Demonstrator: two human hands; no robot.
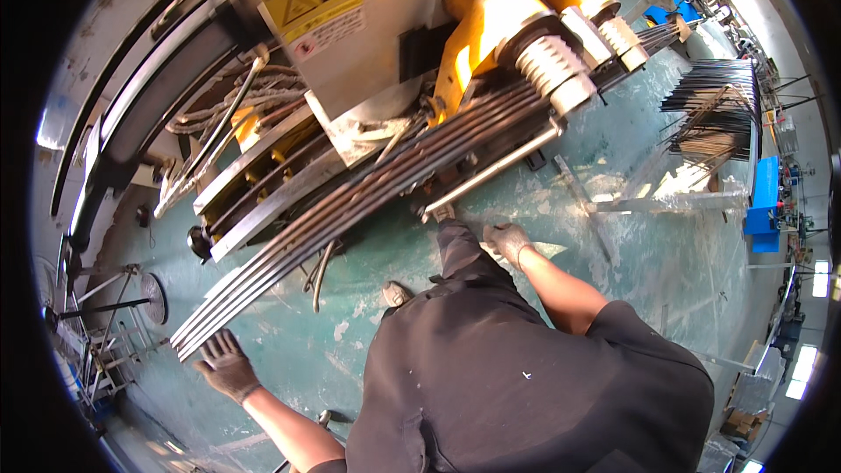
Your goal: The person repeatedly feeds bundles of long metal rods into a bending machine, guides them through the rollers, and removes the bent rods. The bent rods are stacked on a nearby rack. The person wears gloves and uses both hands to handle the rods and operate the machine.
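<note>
Several long, thin metal bars (337, 215) run side by side from the lower left up to the right, along a large machine. My left hand (228, 368), in a greyish work glove, is at the near left ends of these bars. Its fingers are stretched and spread, with the tips next to the bar ends; whether they touch cannot be told. Lower than the bars, beside my right leg, hangs my right hand (508, 243), also gloved. Its fingers look loosely curled, and nothing shows in them.
Above the bars stands the machine (342, 44) with yellow arms and pale ribbed rollers (554, 70). A metal rail frame (272, 210) lies under its left part. Stacked dark rods (714, 109) rest at the far right near a blue box (764, 201). A round disc (153, 298) stands at the left.
</note>
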